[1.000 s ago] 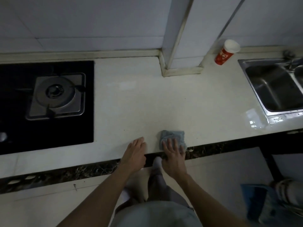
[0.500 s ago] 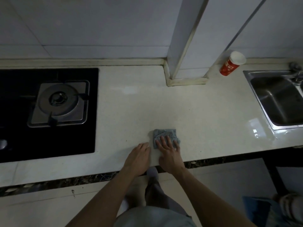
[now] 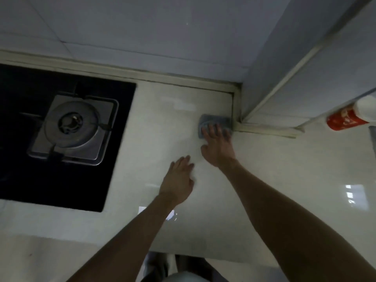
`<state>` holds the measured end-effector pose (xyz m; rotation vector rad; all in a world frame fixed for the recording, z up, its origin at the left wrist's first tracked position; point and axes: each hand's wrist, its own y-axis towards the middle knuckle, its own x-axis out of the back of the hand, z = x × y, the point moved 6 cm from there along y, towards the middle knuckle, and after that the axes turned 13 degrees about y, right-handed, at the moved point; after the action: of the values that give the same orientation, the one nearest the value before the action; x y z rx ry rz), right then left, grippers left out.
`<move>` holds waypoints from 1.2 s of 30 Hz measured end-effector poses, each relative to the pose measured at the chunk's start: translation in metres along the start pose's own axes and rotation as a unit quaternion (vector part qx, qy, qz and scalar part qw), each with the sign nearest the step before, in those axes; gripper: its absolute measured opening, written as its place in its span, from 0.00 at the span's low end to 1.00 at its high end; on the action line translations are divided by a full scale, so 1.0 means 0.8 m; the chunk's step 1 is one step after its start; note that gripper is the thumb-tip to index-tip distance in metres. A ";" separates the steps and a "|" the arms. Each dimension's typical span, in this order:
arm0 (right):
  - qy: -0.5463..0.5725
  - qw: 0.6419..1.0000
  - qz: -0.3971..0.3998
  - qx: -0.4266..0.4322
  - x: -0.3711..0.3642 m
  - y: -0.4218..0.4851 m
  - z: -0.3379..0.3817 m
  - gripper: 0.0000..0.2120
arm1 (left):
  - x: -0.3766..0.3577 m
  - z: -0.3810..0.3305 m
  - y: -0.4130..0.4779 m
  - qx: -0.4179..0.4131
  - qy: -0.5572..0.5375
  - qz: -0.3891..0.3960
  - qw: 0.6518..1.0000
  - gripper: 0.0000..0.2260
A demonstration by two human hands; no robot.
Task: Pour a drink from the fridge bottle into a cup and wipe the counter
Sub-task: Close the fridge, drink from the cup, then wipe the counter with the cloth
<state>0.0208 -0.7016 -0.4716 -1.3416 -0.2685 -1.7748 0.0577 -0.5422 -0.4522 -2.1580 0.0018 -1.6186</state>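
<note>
Head view: right hand presses flat, fingers straight, on a grey-blue cloth lying on the white desk, just beside the pillar base. Left hand rests flat on the desk nearby, fingers relaxed, holding nothing. Red paper cup sits far right beyond the pillar; gas hob on the left.

Dim, bluish light; window glare on the surface near its right and front edges; motion blur, wide-angle bending at edges.

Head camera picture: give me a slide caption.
Right hand presses a grey cloth on the counter beside the pillar; left hand open nearby.
</note>
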 end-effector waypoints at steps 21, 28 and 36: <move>-0.026 0.998 0.001 -0.050 0.042 0.160 0.032 0.35 | 0.000 0.002 0.016 0.022 -0.011 0.081 0.996 0.26; -0.059 0.994 0.045 0.079 0.012 0.197 0.120 0.37 | 0.007 0.004 0.013 0.019 -0.035 0.076 0.996 0.25; -0.075 0.988 0.079 0.113 -0.005 0.172 0.142 0.34 | 0.004 0.025 -0.004 0.024 -0.076 0.014 0.997 0.25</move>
<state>0.1989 -0.7107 -0.4734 -1.2972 -0.4218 -1.4683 0.0762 -0.5336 -0.4528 -2.2287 -0.0515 -1.4209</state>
